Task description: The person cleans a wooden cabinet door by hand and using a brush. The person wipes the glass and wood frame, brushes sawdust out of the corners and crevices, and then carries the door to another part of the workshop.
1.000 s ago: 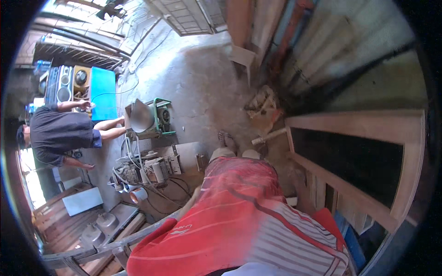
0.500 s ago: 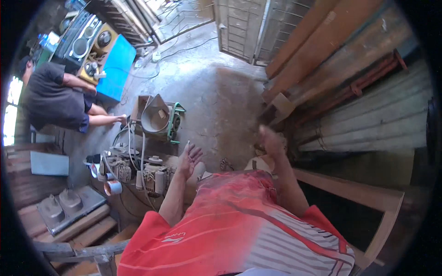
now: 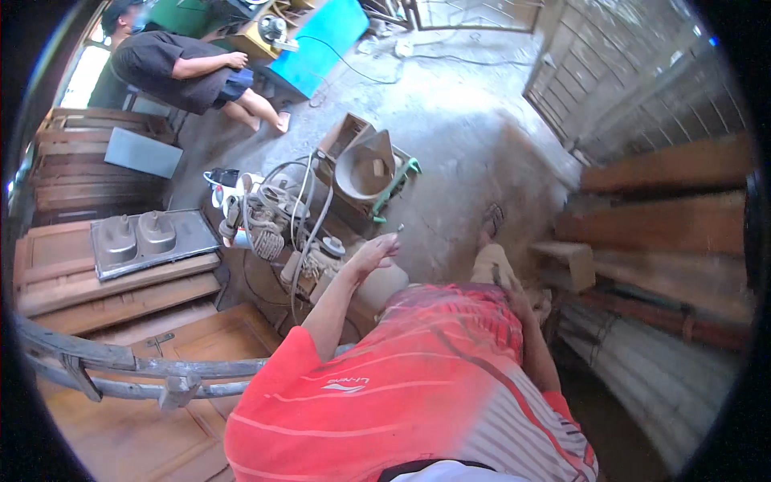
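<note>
I look down over my red and white striped shirt [image 3: 401,394]. My left hand [image 3: 374,252] is raised over a tangle of power tools and cables [image 3: 277,221], its fingers close together. A small pale stick [image 3: 399,230] shows just past the fingertips; whether the hand holds it is unclear. My right hand [image 3: 522,309] hangs low at my right side, mostly hidden by the shirt, close to my sandalled foot [image 3: 491,265] and to a wooden block [image 3: 569,263].
Another person in a dark shirt [image 3: 165,64] sits at the far left by a blue bench [image 3: 321,44]. A metal funnel on a green frame [image 3: 365,169] stands on the concrete floor. Wooden door panels [image 3: 104,281] lie at left, planks [image 3: 666,217] are stacked at right.
The view has swung, so the tools and the seated person have shifted. My left hand went from spread fingers to fingers together. My right arm dropped from raised to low at my side.
</note>
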A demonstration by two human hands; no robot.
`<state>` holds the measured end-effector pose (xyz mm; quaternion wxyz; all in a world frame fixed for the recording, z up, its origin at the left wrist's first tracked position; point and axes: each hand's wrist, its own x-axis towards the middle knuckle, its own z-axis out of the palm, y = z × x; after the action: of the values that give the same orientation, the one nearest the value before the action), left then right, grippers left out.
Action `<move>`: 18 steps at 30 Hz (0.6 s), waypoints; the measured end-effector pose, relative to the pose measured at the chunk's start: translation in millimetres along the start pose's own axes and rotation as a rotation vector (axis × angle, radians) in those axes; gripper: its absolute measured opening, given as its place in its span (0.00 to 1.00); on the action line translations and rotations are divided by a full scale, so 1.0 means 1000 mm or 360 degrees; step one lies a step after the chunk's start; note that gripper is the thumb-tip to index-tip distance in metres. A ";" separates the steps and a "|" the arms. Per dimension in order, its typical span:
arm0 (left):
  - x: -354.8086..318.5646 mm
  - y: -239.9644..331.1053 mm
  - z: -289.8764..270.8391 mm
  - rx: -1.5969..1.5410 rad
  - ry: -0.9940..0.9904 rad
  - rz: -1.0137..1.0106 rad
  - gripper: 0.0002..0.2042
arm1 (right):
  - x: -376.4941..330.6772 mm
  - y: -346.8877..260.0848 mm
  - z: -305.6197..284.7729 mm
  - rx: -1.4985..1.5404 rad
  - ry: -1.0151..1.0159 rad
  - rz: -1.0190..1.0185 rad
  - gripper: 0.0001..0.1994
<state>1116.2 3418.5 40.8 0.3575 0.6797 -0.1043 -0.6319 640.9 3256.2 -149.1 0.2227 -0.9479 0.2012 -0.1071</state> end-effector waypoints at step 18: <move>0.190 0.275 0.037 -0.0811 0.0358 0.0246 0.31 | 0.505 0.228 -0.302 0.1651 0.0412 0.1076 0.19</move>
<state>1200.9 3093.3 63.6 0.5731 0.6239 0.0466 -0.5292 929.0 2738.1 67.0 0.6486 -0.5801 0.4368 -0.2282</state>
